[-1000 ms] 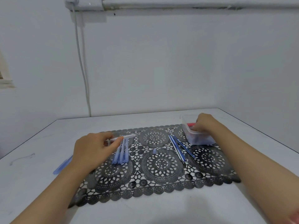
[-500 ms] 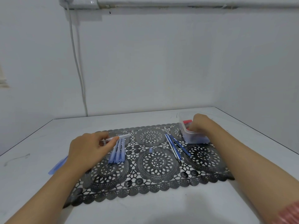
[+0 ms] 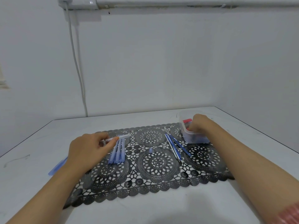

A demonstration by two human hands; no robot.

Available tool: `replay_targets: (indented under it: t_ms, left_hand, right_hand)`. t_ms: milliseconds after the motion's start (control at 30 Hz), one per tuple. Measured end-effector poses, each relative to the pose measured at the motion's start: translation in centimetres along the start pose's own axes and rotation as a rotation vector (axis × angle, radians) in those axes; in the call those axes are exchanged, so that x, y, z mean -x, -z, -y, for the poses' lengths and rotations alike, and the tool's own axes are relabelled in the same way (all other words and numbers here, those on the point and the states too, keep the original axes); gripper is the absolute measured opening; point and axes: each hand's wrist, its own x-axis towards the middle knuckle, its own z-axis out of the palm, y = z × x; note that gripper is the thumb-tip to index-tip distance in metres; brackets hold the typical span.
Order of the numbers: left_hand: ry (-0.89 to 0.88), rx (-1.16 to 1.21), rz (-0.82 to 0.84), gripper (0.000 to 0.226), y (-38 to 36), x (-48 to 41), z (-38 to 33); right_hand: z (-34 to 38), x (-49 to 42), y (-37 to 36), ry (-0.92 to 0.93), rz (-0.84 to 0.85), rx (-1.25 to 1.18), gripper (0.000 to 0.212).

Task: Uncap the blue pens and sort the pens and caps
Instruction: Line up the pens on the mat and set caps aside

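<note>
My left hand [image 3: 90, 147] pinches a clear-barrelled pen [image 3: 120, 137] between thumb and fingers, held crosswise above the far ends of a row of several pale blue pen pieces [image 3: 117, 153] on the black lace mat [image 3: 155, 180]. A single small blue cap [image 3: 150, 150] lies at the mat's middle. To its right lie several thin dark blue pens [image 3: 175, 147] side by side. My right hand [image 3: 199, 124] reaches down into a clear plastic box [image 3: 194, 139] at the mat's far right corner; its fingertips are hidden inside. A red piece [image 3: 187, 120] shows in the box.
The mat lies on a white table [image 3: 161, 207] set against a white wall. Pale blue pieces [image 3: 57, 166] lie on the bare table left of my left wrist. A cable [image 3: 77, 67] hangs down the wall at the back left.
The view has shifted slightly. My right hand's fingers have dipped a little deeper into the box. My left hand still holds the clear pen in the same place.
</note>
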Motion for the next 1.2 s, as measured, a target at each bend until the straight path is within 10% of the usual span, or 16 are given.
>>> replay_targets:
  t_ms: [400, 567, 967, 1200]
  left_hand:
    - [0.005, 0.003, -0.007, 0.054, 0.2, 0.0, 0.0]
    - [0.009, -0.003, -0.014, 0.056, 0.1, -0.1, 0.0]
    - [0.016, 0.005, 0.001, 0.052, 0.3, 0.0, 0.1]
    - [-0.016, -0.012, -0.005, 0.058, 0.2, 0.0, 0.1]
  right_hand:
    - [-0.2, -0.8, 0.0, -0.014, -0.247, -0.321, 0.010]
    - [0.9, 0.3, 0.5, 0.191, -0.274, -0.664, 0.030]
    - [5.7, 4.7, -0.1, 0.884, -0.724, -0.266, 0.016]
    - [7.4, 7.6, -2.2, 1.054, -0.602, 0.003, 0.075]
